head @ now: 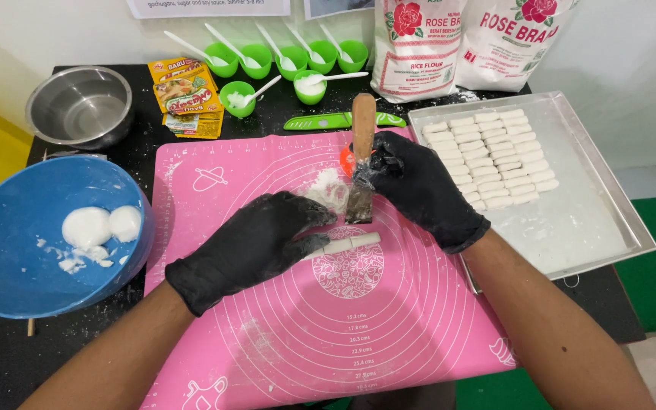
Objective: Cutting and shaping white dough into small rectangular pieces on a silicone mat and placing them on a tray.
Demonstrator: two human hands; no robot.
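Risk noted: the scraper (361, 182), clamped upright in the right hand (419, 186), stands just above the dough strip (347, 244) beside the left hand's (256, 243) fingertips, so a skewed chop could nick the glove or cut uneven pieces. The left hand lies flat, fingers together, pinning the strip's near end on the pink mat (328, 319). The strip's long axis runs left to right, its free end rising slightly toward the tray (609, 228).

Two white flour bags (465, 42) with red rose prints standing at the back of the black desk (9, 357), stacked yellow-orange seasoning sachets (187, 99) lying back left beside green cups, paper sheets (210, 7) on the wall
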